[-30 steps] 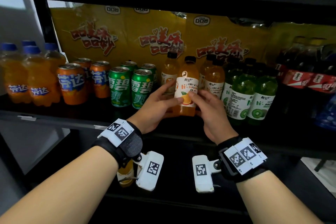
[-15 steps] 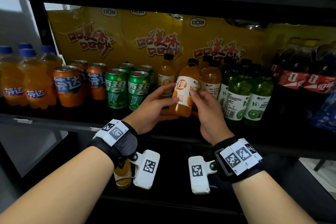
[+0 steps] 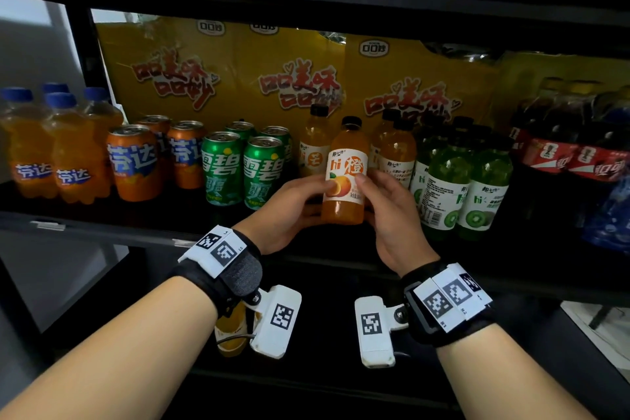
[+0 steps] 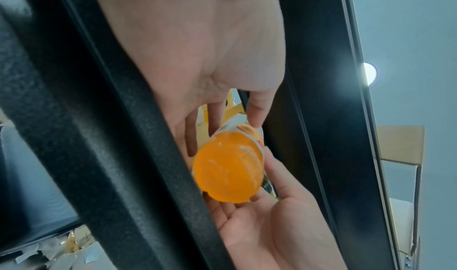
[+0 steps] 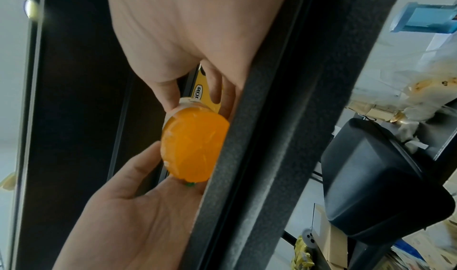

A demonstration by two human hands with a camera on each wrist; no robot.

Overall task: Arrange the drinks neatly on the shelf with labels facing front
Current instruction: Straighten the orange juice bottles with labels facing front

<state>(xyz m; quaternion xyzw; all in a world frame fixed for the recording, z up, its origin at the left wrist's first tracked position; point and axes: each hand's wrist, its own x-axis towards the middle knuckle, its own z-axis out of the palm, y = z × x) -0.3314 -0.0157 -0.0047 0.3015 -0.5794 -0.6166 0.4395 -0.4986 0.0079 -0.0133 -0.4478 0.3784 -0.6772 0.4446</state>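
Since half a second ago I see the orange juice bottle (image 3: 344, 177) turned further: its label, then angled off to the left, now faces me squarely, and the bottle stands more upright. A second ago the label's text side was in front.

Left hand (image 3: 289, 211) grasps the bottle from its left, thumb on the label; right hand (image 3: 392, 215) grasps it from the right, thumb tip on the label edge. The bottle sits between both hands at the front of the shelf (image 3: 102, 232).

Head view alone shows the row: green cans (image 3: 243, 170) just left of the left hand, green kiwi bottles (image 3: 456, 191) just right of the right hand, more orange bottles behind the held one.

Left wrist view gives what the head view hides: the bottle's underside (image 4: 228, 168), round and translucent orange, fingers (image 4: 215, 117) spread behind the label. Whether the base touches the shelf I cannot tell. Right wrist view shows the same base (image 5: 193, 147) beside the shelf's black, grainy front rail (image 5: 272, 137).

Bottle: smooth clear plastic, black cap, glossy white wrap label.
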